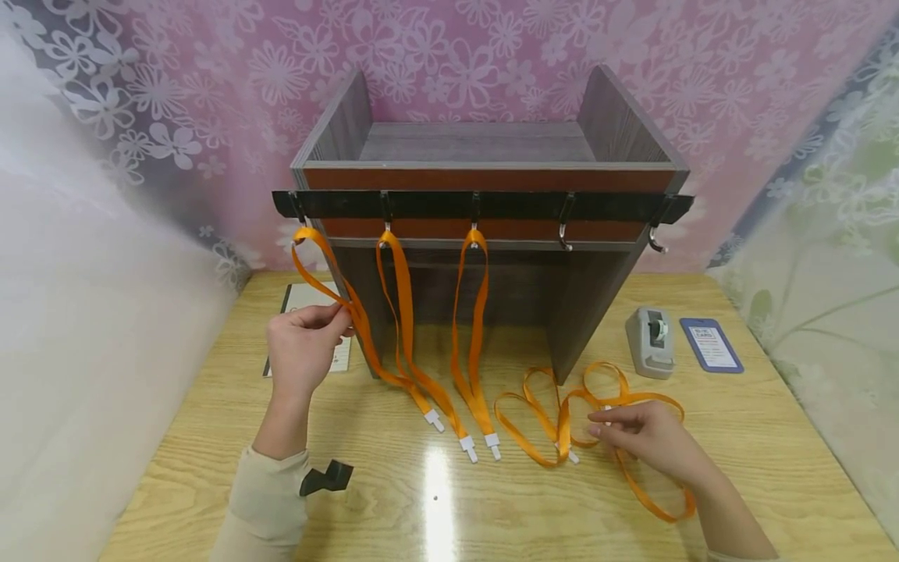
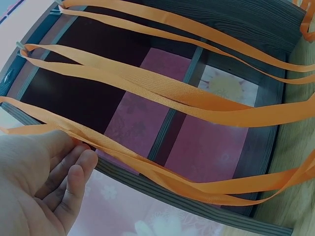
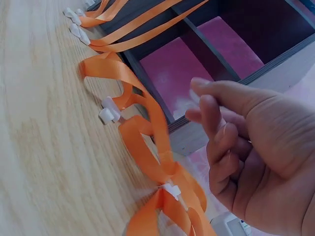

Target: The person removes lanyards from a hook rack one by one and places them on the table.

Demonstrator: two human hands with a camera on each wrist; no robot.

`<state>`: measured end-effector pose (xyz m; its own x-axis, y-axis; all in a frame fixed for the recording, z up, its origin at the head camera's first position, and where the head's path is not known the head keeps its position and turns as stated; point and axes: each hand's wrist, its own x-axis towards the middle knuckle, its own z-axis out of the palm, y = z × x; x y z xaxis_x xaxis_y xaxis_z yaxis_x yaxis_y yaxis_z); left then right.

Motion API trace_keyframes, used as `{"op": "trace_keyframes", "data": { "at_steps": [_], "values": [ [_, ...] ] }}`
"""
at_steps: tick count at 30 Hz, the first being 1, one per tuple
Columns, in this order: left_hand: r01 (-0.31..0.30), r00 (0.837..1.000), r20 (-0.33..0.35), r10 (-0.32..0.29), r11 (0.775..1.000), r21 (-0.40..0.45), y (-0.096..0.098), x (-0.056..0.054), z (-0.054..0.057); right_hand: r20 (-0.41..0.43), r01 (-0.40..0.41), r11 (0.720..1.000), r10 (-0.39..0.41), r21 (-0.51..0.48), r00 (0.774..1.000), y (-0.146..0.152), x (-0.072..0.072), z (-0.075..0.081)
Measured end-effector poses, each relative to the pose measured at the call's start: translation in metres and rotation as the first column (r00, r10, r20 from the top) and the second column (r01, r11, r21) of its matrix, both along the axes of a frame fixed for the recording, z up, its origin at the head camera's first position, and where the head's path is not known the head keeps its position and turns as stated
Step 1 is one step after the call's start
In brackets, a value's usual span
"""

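Here, left hand (image 1: 305, 343) pinches lanyard (image 1: 363, 328) beside shelf edge (image 2: 236, 218).

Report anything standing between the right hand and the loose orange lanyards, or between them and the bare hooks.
Nothing visible blocks either way: the right hand hovers near the loose orange lanyards, and the bare hooks show unobstructed above.

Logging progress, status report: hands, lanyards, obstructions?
Left fingers pinch leftmost hung orange ribbon lanyard; right fingers empty; loose lanyards looped nearby; two metal hooks bare, unobstructed.
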<state>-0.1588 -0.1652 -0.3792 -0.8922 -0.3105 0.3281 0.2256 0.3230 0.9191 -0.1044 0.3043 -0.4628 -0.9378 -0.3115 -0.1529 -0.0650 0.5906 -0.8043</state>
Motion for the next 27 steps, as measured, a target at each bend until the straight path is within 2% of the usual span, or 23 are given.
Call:
{"op": "trace_keyframes", "data": {
  "at_steps": [4,10,22,27],
  "values": [
    [0.004,1.000,0.006,-0.004,1.000,0.009,0.000,0.000,-0.001,0.031,0.017,0.999,-0.016,-0.035,0.999,0.000,0.001,-0.001],
    [0.008,1.000,0.008,-0.008,1.000,0.024,0.000,0.000,0.000,0.031,0.059,0.997,-0.058,-0.039,0.998,-0.002,0.000,0.002],
    [-0.023,1.000,0.014,0.023,1.000,0.014,0.000,0.004,0.001,-0.085,0.033,0.994,-0.043,-0.108,0.995,-0.010,-0.001,0.026],
    [-0.012,1.000,-0.008,0.012,1.000,-0.001,0.002,0.002,0.001,-0.099,0.032,0.992,-0.044,-0.125,0.994,-0.015,0.000,0.036]
  ]
}}
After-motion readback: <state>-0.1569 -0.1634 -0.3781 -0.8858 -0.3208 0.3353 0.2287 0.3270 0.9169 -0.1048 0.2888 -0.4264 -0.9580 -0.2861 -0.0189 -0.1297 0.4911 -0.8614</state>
